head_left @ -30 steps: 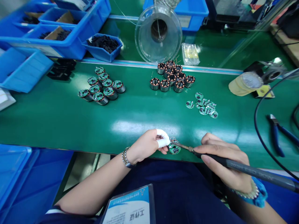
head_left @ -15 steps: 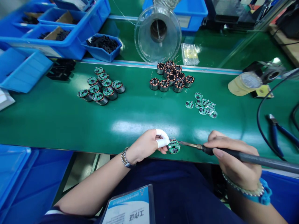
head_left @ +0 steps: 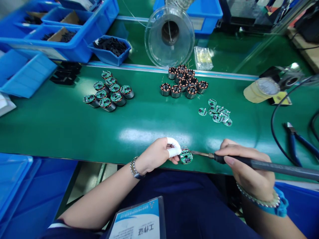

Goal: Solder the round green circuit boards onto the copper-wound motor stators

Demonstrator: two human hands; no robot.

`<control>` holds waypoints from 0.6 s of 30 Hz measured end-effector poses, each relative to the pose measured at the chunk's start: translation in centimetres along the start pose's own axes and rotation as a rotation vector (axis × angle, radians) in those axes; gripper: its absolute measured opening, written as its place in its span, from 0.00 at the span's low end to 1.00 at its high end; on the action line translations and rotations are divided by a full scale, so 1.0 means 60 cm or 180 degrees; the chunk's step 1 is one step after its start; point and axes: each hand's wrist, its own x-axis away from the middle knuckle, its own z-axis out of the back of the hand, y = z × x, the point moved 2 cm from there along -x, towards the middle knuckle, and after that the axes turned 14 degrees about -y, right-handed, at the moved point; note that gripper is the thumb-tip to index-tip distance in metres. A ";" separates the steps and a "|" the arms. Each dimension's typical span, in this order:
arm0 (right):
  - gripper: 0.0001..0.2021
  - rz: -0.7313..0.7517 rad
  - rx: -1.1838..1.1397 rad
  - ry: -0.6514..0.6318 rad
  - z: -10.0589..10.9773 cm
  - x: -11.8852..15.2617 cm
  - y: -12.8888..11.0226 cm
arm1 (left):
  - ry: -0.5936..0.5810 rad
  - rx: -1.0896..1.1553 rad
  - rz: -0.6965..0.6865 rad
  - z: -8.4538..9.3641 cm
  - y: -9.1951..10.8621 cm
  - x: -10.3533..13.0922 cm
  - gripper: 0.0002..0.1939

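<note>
Near the table's front edge, my left hand (head_left: 161, 152), with white finger covers on two fingers, pinches a part topped by a round green circuit board (head_left: 186, 156). My right hand (head_left: 249, 166) is closed around the dark handle of a soldering iron (head_left: 203, 154). The iron's tip points left and meets the board's upper right edge. Loose round circuit boards (head_left: 219, 114) lie in a pile beyond. Copper-wound stators (head_left: 183, 85) stand in a group at the middle. Further left are several stators with boards on top (head_left: 115, 88).
Blue bins (head_left: 109, 51) with black parts fill the back left. A clear round funnel (head_left: 156, 39) stands at the back centre. On the right are a yellowish roll (head_left: 258, 90), blue-handled pliers (head_left: 292, 146) and a black cable (head_left: 273, 129).
My right hand and the iron's handle have shifted slightly left, and the cable has moved left too. The left hand keeps its pinch on the part.
</note>
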 end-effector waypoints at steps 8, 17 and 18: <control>0.08 -0.0027 0.0067 -0.0024 -0.001 -0.003 -0.002 | -0.0003 0.0011 -0.0001 -0.001 0.000 0.001 0.05; 0.07 0.0157 -0.0002 0.0375 0.015 -0.001 -0.007 | -0.0016 -0.0102 -0.0012 0.000 -0.001 -0.001 0.05; 0.07 0.0212 0.0026 0.0487 0.023 0.000 -0.006 | -0.0013 -0.0110 -0.0022 0.000 -0.001 0.000 0.05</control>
